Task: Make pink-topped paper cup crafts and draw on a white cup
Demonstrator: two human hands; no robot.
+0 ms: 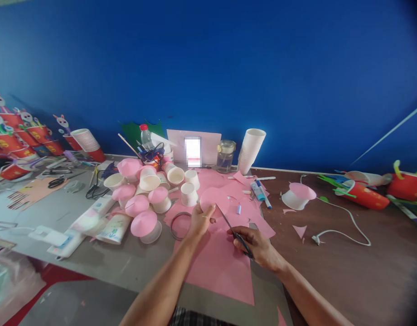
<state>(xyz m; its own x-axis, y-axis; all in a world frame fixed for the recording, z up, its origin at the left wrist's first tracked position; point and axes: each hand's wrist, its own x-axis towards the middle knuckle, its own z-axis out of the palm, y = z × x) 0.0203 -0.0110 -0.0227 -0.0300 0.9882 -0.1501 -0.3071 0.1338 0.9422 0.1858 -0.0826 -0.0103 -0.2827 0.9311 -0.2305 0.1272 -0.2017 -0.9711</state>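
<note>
My left hand pinches the lower edge of a round piece of pink paper, its fingers closed. My right hand grips dark-handled scissors, whose blades point up and left to the edge of that round piece. Whether the blades touch the paper I cannot tell. Below both hands lie pink paper sheets. Beside my left wrist is a roll of tape. Left of it stand several white paper cups, some topped with pink paper cones.
A tall stack of white cups and a glass jar stand by the blue wall. A lit phone leans there. To the right are a pink-topped cup, a white cable and red cups. Other scissors lie left.
</note>
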